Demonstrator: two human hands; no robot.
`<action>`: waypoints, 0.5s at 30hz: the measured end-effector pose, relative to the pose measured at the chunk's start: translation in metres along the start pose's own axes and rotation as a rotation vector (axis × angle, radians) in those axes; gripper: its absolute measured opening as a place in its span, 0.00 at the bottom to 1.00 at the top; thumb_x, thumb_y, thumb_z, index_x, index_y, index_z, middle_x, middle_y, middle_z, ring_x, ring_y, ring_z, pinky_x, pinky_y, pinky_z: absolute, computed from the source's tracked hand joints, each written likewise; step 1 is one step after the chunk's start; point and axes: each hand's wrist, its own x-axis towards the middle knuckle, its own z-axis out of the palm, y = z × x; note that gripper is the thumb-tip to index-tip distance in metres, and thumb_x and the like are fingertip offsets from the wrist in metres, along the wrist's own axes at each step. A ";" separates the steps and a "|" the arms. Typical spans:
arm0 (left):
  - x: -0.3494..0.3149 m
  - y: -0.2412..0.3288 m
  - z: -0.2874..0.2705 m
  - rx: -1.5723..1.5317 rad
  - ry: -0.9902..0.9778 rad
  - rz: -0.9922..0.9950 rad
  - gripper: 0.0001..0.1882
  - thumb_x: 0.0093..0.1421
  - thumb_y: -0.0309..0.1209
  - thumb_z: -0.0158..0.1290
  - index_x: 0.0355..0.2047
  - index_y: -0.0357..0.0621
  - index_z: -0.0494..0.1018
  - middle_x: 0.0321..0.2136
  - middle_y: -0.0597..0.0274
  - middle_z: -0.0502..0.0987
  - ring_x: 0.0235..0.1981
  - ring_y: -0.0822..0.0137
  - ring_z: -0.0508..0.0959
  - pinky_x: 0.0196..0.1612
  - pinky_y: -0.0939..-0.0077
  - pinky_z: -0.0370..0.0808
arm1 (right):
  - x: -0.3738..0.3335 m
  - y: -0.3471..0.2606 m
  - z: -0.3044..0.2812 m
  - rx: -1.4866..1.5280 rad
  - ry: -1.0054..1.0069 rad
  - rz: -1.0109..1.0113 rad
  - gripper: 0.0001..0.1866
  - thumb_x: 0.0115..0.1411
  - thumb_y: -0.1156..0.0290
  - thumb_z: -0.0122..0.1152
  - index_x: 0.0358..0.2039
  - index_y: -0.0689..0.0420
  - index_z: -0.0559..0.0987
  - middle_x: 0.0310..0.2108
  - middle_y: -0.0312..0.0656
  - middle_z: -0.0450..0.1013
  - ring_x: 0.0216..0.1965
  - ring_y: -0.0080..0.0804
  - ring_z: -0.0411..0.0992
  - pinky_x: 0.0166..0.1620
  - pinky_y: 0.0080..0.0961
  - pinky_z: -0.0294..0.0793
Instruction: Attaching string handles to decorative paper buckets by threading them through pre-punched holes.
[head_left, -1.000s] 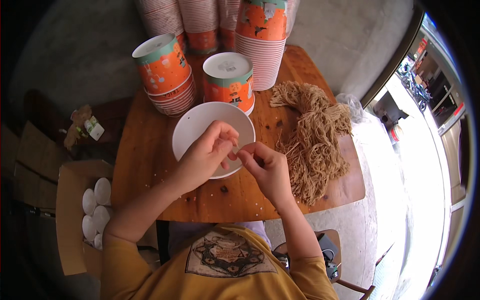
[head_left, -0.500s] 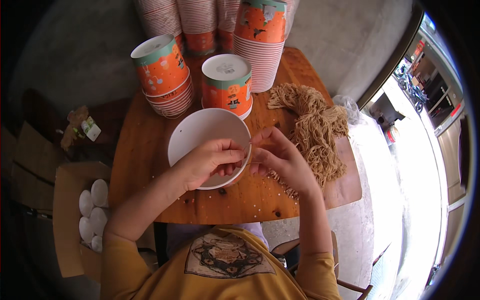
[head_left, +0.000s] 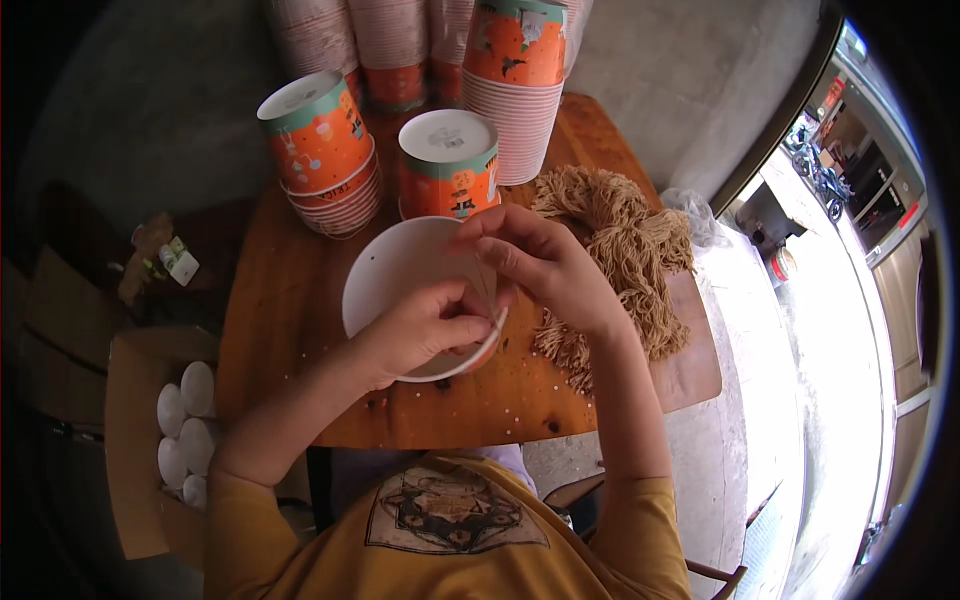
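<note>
A paper bucket [head_left: 375, 285], white inside and orange outside, stands mouth-up at the near middle of the table. One small dark hole shows in its far left wall. Over its right rim, a thin tan cord [head_left: 487, 280] runs up between my hands. My left hand [head_left: 435, 325] reaches across the mouth, fingers pinched at the inner right rim by the cord's lower end. Higher up, my right hand [head_left: 525, 255] pinches the cord between thumb and fingers. The fingertips partly hide where the cord meets the wall.
A heap of tan cords [head_left: 630, 260] lies right of the bucket on the wooden table [head_left: 290, 390]. Behind stand upturned orange buckets: a left stack [head_left: 320, 140], a middle one [head_left: 448, 170] and a tall stack [head_left: 512, 110]. A cardboard box [head_left: 135, 440] with white round pieces sits at left.
My right hand has risen and moved left over the bucket, drawing the cord upward. My left hand stays near the right rim, and the bucket has turned or shifted slightly right.
</note>
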 end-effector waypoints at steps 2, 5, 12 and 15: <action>0.002 0.002 0.008 -0.037 0.036 0.035 0.05 0.63 0.29 0.53 0.38 0.43 0.73 0.35 0.70 0.74 0.35 0.80 0.73 0.39 0.82 0.71 | 0.000 -0.006 -0.006 -0.057 -0.106 0.026 0.11 0.68 0.68 0.53 0.46 0.59 0.76 0.39 0.33 0.78 0.31 0.11 0.72 0.27 0.09 0.67; 0.011 0.004 0.009 -0.092 -0.019 0.024 0.07 0.63 0.30 0.54 0.39 0.43 0.73 0.32 0.69 0.75 0.30 0.79 0.72 0.32 0.84 0.67 | -0.001 -0.024 -0.009 -0.102 -0.238 0.070 0.10 0.68 0.68 0.52 0.44 0.59 0.77 0.36 0.31 0.78 0.29 0.11 0.72 0.27 0.09 0.67; 0.024 0.008 0.022 -0.144 -0.059 0.073 0.03 0.62 0.30 0.50 0.36 0.46 0.70 0.33 0.67 0.75 0.27 0.81 0.70 0.28 0.88 0.65 | -0.015 -0.035 -0.020 -0.047 -0.256 0.079 0.09 0.67 0.69 0.51 0.41 0.58 0.78 0.29 0.34 0.79 0.23 0.10 0.69 0.20 0.07 0.58; 0.026 0.010 0.021 -0.181 -0.128 0.055 0.02 0.62 0.28 0.48 0.34 0.46 0.70 0.32 0.67 0.74 0.27 0.81 0.69 0.28 0.89 0.66 | -0.020 -0.032 -0.028 0.060 -0.283 0.035 0.08 0.67 0.70 0.51 0.38 0.59 0.78 0.24 0.37 0.78 0.17 0.09 0.63 0.17 0.08 0.53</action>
